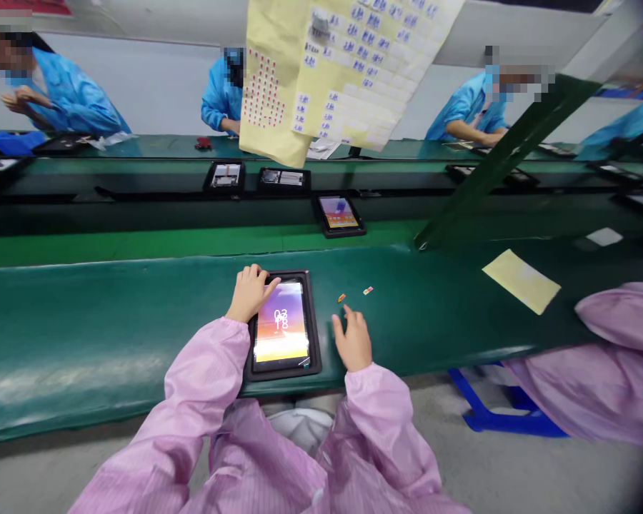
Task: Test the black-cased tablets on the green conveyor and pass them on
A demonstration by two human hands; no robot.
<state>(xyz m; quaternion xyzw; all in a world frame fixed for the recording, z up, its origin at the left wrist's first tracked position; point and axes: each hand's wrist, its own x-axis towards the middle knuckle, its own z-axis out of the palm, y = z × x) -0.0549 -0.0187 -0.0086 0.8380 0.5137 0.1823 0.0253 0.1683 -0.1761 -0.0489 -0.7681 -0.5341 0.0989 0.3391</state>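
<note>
A tablet [281, 321] with a lit purple-to-yellow screen showing large clock digits lies in a black tray [315, 343] on the green bench. My left hand [249, 291] rests at its upper left corner, thumb reaching over the screen and fingers lying along the frame. To the right of the tray, my right hand [354, 341] hovers at or just over the bench, index finger and thumb apart and nothing between them. Just beyond that index fingertip lies a small orange-and-white piece [341, 298], like a tiny card. A second small white-and-orange piece [368, 290] lies slightly farther right.
Behind the bench a lit tablet [339, 214] sits in a black tray on a lower green strip [139, 243]. Yellow sheets [348, 71] hang overhead. A slanted green post [509, 164] rises at right, near a yellow paper [521, 281]. Co-workers sit opposite; a pink sleeve [621, 321] is beside me.
</note>
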